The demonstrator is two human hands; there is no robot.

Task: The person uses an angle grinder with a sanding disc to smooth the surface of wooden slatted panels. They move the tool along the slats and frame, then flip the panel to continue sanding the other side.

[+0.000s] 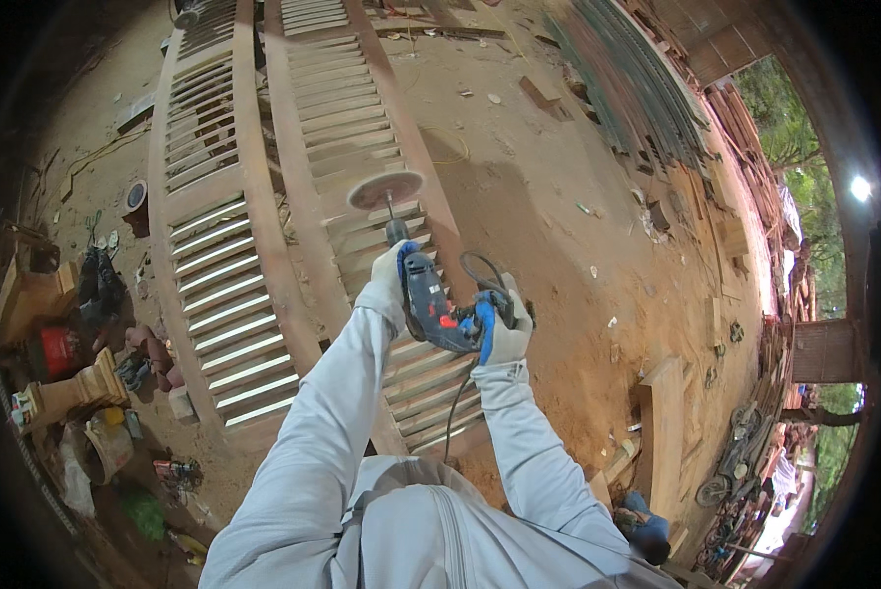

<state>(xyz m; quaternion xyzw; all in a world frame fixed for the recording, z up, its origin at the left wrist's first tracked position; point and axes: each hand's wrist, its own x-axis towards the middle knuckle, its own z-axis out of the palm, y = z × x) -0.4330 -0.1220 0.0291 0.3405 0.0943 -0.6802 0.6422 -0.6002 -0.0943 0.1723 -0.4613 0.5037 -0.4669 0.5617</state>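
Observation:
A dark blue corded drill (427,294) with red parts is held in both my hands, over a louvered wooden shutter (427,177). My left hand (391,275), in a grey-and-blue glove, grips its front end just behind the chuck. Around the rear handle closes my right hand (507,326), gloved alike. A round sanding disc (385,189) on a thin shaft sticks out from the chuck, above the shutter's middle rail. Whether the disc touches the wood I cannot tell. The black cord (454,417) loops by my right hand and hangs down toward my body.
Left of this shutter lies a second louvered shutter (253,187). Tools, a bucket (109,447) and a red container (57,350) crowd the left side. Wooden boards (662,422) lie at the right. Long dark slats (646,88) are stacked at the far right, on sandy ground.

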